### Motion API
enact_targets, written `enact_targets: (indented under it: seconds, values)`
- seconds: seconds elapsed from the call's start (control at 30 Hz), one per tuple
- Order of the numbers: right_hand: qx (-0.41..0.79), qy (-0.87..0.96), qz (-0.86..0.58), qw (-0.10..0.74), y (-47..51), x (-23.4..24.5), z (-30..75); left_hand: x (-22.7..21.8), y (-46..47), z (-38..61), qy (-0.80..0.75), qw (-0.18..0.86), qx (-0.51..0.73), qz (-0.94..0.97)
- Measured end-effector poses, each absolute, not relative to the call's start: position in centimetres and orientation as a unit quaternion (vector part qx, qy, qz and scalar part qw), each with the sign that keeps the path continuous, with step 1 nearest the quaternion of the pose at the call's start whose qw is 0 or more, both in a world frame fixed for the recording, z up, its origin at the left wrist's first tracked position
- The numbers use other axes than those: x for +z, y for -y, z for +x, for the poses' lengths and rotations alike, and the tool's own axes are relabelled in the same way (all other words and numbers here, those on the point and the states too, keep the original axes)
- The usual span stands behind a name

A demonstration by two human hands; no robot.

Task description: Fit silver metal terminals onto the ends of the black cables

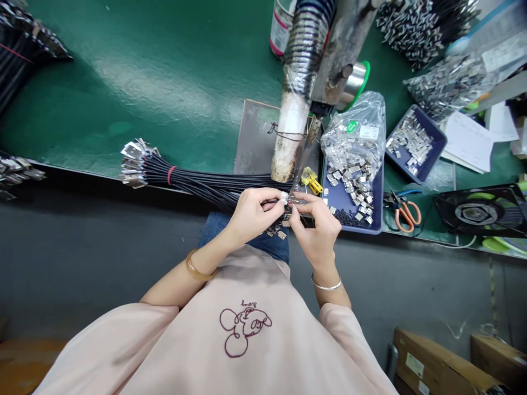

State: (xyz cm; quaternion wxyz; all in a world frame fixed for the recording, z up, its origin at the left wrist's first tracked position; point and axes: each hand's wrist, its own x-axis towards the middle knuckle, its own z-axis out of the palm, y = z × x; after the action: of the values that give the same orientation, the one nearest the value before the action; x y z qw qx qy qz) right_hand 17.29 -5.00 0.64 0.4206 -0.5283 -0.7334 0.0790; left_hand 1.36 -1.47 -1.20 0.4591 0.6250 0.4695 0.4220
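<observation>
My left hand [255,214] is closed in a pinch, with something white [284,196] at its fingertips. My right hand [316,224] pinches close beside it; the small piece between the fingertips is too small to name. Both hands meet just below a thin metal rod [309,144], which looks like a soldering iron in a clamp. A bundle of black cables [197,180] with metal connectors [134,159] and a red band [171,174] runs under my left hand. Several connector ends [280,233] hang below the hands. A yellow clip-like piece [313,181] lies just beyond them.
A hose with a white nozzle [287,140] hangs over the grey board [255,131]. Right of it are a blue tray [379,211] of metal connector shells, a plastic bag [356,129], a smaller tray [438,144], orange-handled pliers [407,216], a fan [480,211] and a solder-like spool [356,85].
</observation>
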Motion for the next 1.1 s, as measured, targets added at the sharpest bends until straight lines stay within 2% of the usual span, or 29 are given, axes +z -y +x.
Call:
enact_targets:
  seconds: [0.33, 0.6, 0.8, 0.87, 1.0, 1.1]
  values:
    - [0.062, 0.721, -0.539, 0.431, 4.7, 1.0, 16.8, -0.5, 1.4, 1.5, -0.468, 0.472, 0.446, 0.600]
    - [0.017, 0.754, -0.526, 0.394, 5.4, 0.9, 17.0, -0.4, 1.4, 1.3, -0.453, 0.484, 0.417, 0.621]
    - [-0.036, 0.737, -0.525, 0.424, 5.8, 0.2, 16.5, -0.1, 1.2, 0.6, -0.432, 0.509, 0.396, 0.631]
    - [0.025, 0.703, -0.552, 0.447, 6.0, 0.2, 16.3, 0.0, 1.3, 0.5, -0.433, 0.511, 0.415, 0.616]
    - [0.276, 0.587, -0.588, 0.483, 6.1, 0.7, 16.1, 0.0, 1.5, 0.5, -0.415, 0.506, 0.442, 0.614]
    - [0.312, 0.565, -0.585, 0.491, 6.2, 1.0, 16.2, 0.0, 1.7, 0.4, -0.409, 0.503, 0.448, 0.616]
